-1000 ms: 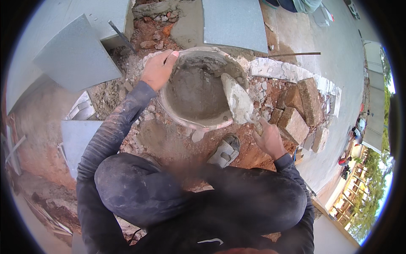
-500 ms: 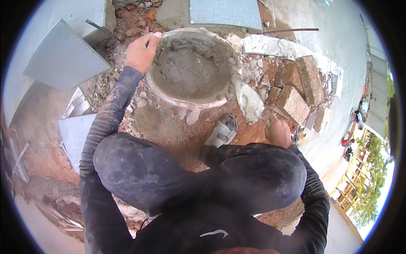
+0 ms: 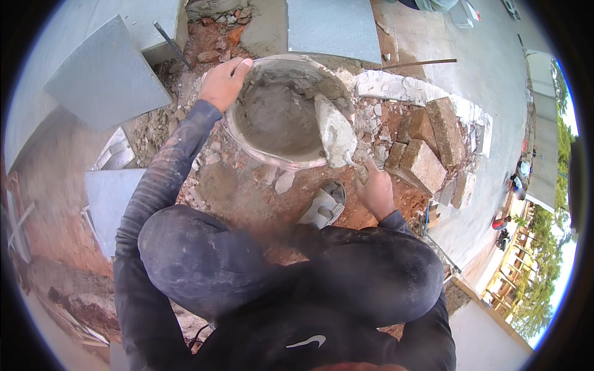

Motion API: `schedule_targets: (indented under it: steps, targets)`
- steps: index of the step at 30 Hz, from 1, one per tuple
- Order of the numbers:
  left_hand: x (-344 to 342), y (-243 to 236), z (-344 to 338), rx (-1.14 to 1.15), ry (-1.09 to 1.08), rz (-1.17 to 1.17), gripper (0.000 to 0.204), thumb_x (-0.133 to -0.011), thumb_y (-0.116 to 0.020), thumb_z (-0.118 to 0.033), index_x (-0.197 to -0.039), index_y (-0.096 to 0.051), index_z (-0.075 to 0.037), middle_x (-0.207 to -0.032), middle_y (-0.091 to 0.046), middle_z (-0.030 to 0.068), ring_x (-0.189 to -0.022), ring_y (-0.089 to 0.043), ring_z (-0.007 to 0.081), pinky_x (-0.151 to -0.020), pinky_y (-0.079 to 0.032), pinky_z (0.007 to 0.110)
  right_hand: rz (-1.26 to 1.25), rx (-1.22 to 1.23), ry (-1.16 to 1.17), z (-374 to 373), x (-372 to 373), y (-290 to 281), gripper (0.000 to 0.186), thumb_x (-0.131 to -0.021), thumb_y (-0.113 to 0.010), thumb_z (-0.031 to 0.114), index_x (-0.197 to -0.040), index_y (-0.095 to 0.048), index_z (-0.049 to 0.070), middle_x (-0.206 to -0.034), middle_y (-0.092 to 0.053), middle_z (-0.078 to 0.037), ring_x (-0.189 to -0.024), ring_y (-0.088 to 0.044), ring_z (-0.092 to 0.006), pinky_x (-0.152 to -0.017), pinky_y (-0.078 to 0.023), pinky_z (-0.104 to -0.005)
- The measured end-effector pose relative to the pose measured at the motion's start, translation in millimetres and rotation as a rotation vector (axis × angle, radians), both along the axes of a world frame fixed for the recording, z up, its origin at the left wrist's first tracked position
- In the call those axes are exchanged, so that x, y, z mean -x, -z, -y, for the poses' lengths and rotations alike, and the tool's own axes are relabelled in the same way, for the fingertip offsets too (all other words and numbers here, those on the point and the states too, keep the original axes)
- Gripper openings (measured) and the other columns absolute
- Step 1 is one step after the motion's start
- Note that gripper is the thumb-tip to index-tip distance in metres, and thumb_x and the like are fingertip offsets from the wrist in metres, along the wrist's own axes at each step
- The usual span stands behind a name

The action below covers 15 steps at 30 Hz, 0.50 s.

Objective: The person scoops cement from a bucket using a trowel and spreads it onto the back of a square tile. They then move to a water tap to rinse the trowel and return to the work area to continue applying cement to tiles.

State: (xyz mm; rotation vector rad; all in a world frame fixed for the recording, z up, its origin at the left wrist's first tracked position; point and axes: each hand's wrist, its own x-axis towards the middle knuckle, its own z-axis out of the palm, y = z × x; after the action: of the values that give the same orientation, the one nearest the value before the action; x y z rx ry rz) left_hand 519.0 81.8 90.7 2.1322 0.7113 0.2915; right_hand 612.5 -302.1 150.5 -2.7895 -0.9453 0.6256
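A round basin (image 3: 244,141) of wet grey mortar (image 3: 275,114) rests on the rubble in front of my knees. My left hand (image 3: 221,83) grips its upper left rim, fingers curled over the edge. My right hand (image 3: 374,188) is closed on the handle of a mortar-coated trowel (image 3: 335,127), whose blade lies across the right side of the basin, its tip inside. Just below the trowel, between my knees and the basin, is a sandalled foot (image 3: 325,201).
Grey slabs (image 3: 105,77) lie at the left and top (image 3: 331,25), with a metal bar (image 3: 173,43). Broken blocks (image 3: 417,161) and a white broken strip (image 3: 399,86) lie right. Part of another person (image 3: 427,5) shows at the top; more distant figures are at far right.
Half a second ago the trowel was out beyond the basin's right edge; my right hand has since brought it up and left, back over the basin. My left hand stays on the rim.
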Motion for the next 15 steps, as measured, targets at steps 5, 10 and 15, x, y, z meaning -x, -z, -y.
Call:
schedule_targets:
  steps: [5, 10, 15]
  targets:
    - [2.7, 4.8, -1.5, -0.038, -0.067, 0.022, 0.044, -0.094, -0.047, -0.044, -0.107, -0.064, -0.006, -0.098, -0.064, 0.0222, -0.093, -0.060, 0.0410, -0.083, -0.047, 0.043, 0.011, 0.235, 0.133, 61.7, -3.2, -4.8, 0.023, -0.080, -0.065, 0.019, -0.097, -0.057, 0.004, -0.077, -0.063, -0.026, -0.079, -0.061, -0.0444, -0.067, -0.048, -0.0508]
    - [-6.6, 20.8, 2.6, -0.013, -0.062, 0.056, 0.048, -0.095, -0.050, -0.044, -0.109, -0.064, 0.000, -0.102, -0.067, 0.0196, -0.098, -0.063, 0.0339, -0.088, -0.046, 0.037, -0.650, -0.089, 0.589, 165.4, 8.7, 12.1, 0.010, -0.084, -0.057, 0.011, -0.091, -0.055, 0.006, -0.071, -0.059, -0.006, -0.066, -0.059, -0.0206, -0.060, -0.045, -0.0366]
    - [6.5, 10.6, -3.1, 0.035, -0.040, 0.034, 0.047, -0.096, -0.050, -0.043, -0.109, -0.063, 0.001, -0.101, -0.066, 0.0195, -0.096, -0.062, 0.0330, -0.088, -0.045, 0.036, -1.636, -0.614, 0.801, 83.7, 13.0, -27.2, 0.016, -0.077, -0.055, -0.003, -0.085, -0.047, 0.007, -0.066, -0.046, -0.001, -0.053, -0.042, -0.0089, -0.047, -0.032, -0.0248]
